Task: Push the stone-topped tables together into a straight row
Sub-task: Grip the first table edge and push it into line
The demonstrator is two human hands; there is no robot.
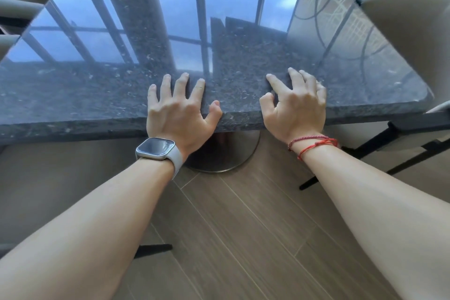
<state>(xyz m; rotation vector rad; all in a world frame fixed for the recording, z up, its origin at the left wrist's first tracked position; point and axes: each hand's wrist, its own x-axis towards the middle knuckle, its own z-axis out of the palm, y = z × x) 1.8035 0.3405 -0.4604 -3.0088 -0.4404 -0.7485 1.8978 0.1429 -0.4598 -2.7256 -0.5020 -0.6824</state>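
Both hands lie on the near edge of the dark polished stone table top (231, 61); the left hand (180, 107) has its fingers spread flat on the stone and its thumb hooked against the rough front edge, and the right hand (295, 105) has its fingers bent on the top and its thumb pressing near the edge; neither hand closes around anything, they only press and brace on the slab. The table stands directly in front of the person, on a round brushed-metal pedestal base (224, 156) which shows under the edge between the two wrists. I see only one slab here, and no seam or gap to a second table is visible; so I cannot tell how much of the row is made; I judge that the pushing is under way. The top is very glossy and mirrors tall window frames and a cloudy sky; the floor (243, 238) is of brown wood-look planks; grey upholstered chairs (409, 27) with dark legs stand just beside the table on the right, and blurred grey seats show at the left.
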